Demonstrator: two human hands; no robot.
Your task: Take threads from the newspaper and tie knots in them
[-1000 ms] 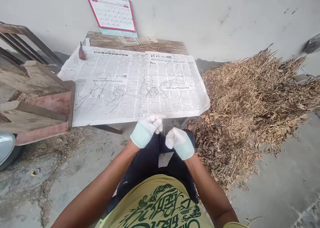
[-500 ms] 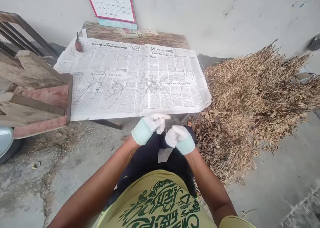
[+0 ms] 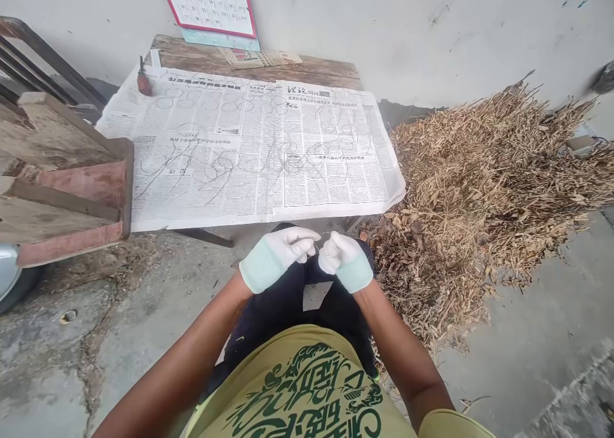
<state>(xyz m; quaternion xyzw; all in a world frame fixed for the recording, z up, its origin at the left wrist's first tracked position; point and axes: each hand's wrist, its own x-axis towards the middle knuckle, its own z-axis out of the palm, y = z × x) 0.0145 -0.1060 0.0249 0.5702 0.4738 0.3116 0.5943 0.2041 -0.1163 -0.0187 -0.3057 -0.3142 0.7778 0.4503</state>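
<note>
My left hand (image 3: 290, 247), in a white glove with a pale green cuff, is pinched closed just past the table's near edge, above my lap. Close to its right, my right hand (image 3: 338, 254) wears a matching glove and is curled closed. A thin wire (image 3: 326, 233) runs between the fingertips of both hands; its ends are too fine to follow. On the newspaper (image 3: 187, 214) in front of the hands lie several thin wire pieces (image 3: 220, 165), some bent into loops and rings, others with long loose tails.
A desk calendar (image 3: 211, 9) stands at the back of the wooden table (image 3: 192, 53). A small dark-red tool with a thin shaft (image 3: 144, 83) lies at the far left corner. An overturned wooden stool (image 3: 71, 182) is on the left, a heap of dry stalks (image 3: 470, 188) on the right.
My left hand has shifted slightly left and down and turned a little. My right hand has risen slightly, with the wire still between the hands. The view has shifted a little.
</note>
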